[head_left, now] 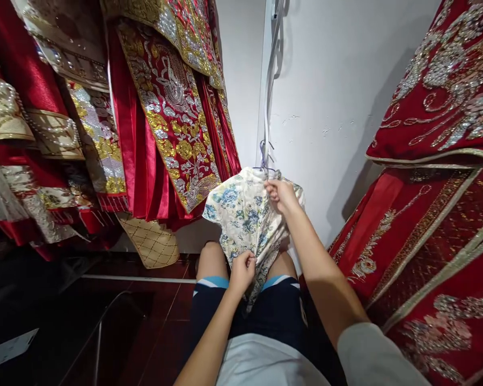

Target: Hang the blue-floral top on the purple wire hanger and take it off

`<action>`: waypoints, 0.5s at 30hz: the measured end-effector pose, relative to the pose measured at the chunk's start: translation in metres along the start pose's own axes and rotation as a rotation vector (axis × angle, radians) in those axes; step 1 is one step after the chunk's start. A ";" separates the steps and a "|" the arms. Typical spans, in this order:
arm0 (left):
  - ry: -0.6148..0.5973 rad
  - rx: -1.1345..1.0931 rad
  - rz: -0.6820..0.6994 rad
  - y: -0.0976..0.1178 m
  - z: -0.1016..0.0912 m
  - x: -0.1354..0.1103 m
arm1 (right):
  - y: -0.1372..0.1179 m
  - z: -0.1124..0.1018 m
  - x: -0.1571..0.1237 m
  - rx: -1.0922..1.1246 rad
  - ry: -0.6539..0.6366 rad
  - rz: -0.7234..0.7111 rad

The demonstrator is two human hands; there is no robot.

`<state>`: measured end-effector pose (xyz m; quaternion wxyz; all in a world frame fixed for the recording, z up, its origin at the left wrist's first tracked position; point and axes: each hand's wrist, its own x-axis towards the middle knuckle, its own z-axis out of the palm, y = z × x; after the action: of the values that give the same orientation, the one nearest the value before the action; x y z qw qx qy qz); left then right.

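A cream short-sleeved garment (241, 209) with a blue floral print hangs in front of me, its lower part between my knees. The dark hook of a hanger (263, 153) rises from its collar beside a white vertical pole. My right hand (280, 194) is closed in a pinch on the cloth near the collar and shoulder. Lower down, my left hand (243, 268) has its fingers curled on the garment's front edge. The garment's hem is bunched and partly out of sight.
Red embroidered gowns (177, 123) with gold and silver trim hang at the left. Another red beaded gown (438, 214) hangs close on the right. A white wall (326, 80) stands ahead, with a white pole (268, 96) against it. Thin metal rack bars (145, 279) cross the dark tiled floor.
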<state>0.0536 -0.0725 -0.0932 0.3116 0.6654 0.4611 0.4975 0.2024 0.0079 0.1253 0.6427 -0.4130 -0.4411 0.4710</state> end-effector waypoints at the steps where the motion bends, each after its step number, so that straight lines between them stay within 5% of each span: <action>1: -0.005 0.005 -0.002 -0.004 -0.001 0.001 | -0.008 0.003 0.007 0.008 -0.001 -0.014; 4: -0.001 0.008 -0.006 -0.009 -0.006 0.011 | -0.012 0.006 0.008 0.000 -0.042 -0.042; 7: 0.049 -0.033 0.048 0.013 -0.017 0.033 | 0.005 0.003 -0.004 -0.034 -0.102 -0.060; 11: 0.180 -0.061 0.354 0.086 -0.045 0.085 | 0.016 0.001 -0.014 -0.070 -0.150 -0.093; 15: 0.150 0.278 0.620 0.150 -0.064 0.139 | 0.009 0.000 -0.013 -0.092 -0.190 -0.148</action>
<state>0.0500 -0.0039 0.1101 0.0176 0.7716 0.3220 0.5484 0.1978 -0.0033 0.1148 0.6111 -0.3620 -0.5506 0.4386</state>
